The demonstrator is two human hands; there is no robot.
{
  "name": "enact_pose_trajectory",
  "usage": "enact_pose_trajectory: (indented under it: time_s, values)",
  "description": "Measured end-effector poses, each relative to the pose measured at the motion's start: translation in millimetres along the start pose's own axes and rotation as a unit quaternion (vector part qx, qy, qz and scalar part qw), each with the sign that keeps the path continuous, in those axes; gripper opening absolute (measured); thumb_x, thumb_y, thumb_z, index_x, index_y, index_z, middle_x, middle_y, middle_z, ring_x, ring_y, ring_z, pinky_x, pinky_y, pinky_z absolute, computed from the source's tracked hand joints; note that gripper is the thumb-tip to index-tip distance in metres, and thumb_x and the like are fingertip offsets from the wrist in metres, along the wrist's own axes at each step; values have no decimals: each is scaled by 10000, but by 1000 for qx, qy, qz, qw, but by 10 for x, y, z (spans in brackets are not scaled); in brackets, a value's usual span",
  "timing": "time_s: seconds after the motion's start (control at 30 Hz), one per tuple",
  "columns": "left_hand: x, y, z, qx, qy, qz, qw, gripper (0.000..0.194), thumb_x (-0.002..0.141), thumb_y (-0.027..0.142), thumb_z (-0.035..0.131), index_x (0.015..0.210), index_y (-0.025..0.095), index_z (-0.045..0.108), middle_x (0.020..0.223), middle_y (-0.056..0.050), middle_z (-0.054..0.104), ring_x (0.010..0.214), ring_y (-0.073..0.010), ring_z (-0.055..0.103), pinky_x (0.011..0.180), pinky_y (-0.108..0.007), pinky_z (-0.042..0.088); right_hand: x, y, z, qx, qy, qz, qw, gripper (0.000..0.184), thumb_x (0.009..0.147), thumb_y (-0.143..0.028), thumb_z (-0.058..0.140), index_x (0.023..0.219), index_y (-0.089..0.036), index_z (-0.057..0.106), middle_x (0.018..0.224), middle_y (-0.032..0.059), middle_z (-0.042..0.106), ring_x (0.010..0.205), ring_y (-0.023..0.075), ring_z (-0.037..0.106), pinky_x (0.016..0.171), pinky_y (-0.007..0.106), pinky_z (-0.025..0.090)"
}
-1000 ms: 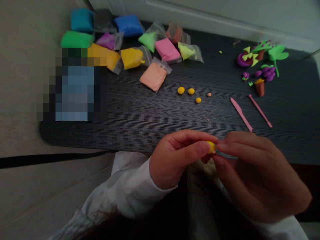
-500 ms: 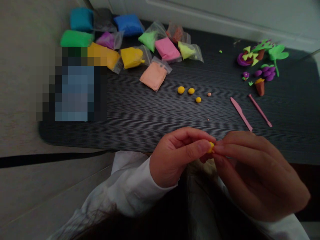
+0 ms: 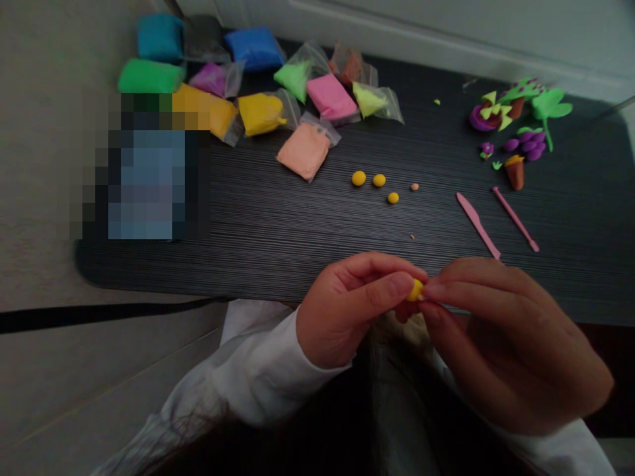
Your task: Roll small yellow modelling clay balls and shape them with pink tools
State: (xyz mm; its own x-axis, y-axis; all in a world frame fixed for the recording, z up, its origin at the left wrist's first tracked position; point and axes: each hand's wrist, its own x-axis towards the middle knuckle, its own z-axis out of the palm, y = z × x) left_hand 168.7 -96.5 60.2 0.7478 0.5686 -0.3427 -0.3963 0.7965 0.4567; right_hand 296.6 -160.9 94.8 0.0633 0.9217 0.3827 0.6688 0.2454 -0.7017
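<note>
My left hand [image 3: 347, 307] pinches a small yellow ball of clay [image 3: 415, 289] between thumb and fingers, just past the near edge of the table. From the right, the fingertips of my right hand [image 3: 510, 337] are bent together and touch the ball's right side. A tiny peach bit [image 3: 421, 298] shows at the ball's lower right, right by those fingertips. What sits between the right fingertips is too small and covered to make out. Beyond the hands lie three yellow clay balls [image 3: 358, 178], a small peach ball [image 3: 415, 187] and a tiny peach crumb [image 3: 412, 237].
A pink clay knife [image 3: 479, 226] and a thin pink tool [image 3: 516, 219] lie to the right. Behind them are clay models: purple grapes [image 3: 533, 147], a green plant [image 3: 550, 104], a brown cone [image 3: 516, 175]. Bags of coloured clay [image 3: 332, 98] fill the back left, near a blurred-out object [image 3: 149, 185].
My right fingertips have shifted slightly leftward against the yellow ball. Both hands have otherwise stayed in nearly the same place, and the things on the table have not moved.
</note>
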Motion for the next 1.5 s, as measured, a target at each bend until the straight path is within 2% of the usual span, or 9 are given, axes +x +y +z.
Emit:
enact_pose_trajectory:
  time_s: [0.47, 0.67, 0.77, 1.13, 1.5]
  values:
    - [-1, 2, -35, 15, -9, -10, 1000, 99, 712, 244, 666, 757, 159, 690, 659, 8, 615, 597, -66, 524, 601, -197, 400, -2, 3, -18, 6, -16, -9, 1000, 291, 688, -5, 602, 927, -170, 616, 817, 33, 646, 764, 138, 598, 642, 280, 507]
    - [-11, 1, -58, -11, -34, -19, 999, 158, 729, 270, 643, 810, 143, 692, 694, -9, 631, 627, -79, 542, 629, -197, 416, -13, 6, -26, 11, -27, 12, 999, 240, 731, -41, 583, 926, -179, 604, 816, 22, 637, 771, 124, 589, 665, 280, 495]
    - [-15, 0, -66, -20, -45, -24, 999, 134, 716, 224, 651, 820, 152, 694, 705, -4, 638, 633, -77, 544, 650, -198, 422, -10, 4, -18, 28, -21, 7, 999, 246, 723, -31, 588, 933, -159, 598, 828, 28, 630, 779, 119, 586, 673, 272, 492]
    - [-9, -18, -75, -12, -68, 1, 998, 121, 726, 206, 649, 836, 177, 693, 723, 19, 645, 646, -56, 544, 666, -175, 429, -9, 11, -8, 45, -13, 11, 999, 242, 713, -3, 585, 915, -136, 594, 842, 37, 615, 785, 121, 583, 674, 281, 494]
    - [-17, -13, -89, 9, -59, 5, 998, 120, 711, 193, 670, 828, 189, 695, 755, 27, 661, 685, -54, 572, 687, -162, 445, -12, -5, -29, 34, -18, 16, 999, 251, 708, -11, 586, 918, -148, 596, 835, 36, 620, 777, 130, 591, 661, 282, 499]
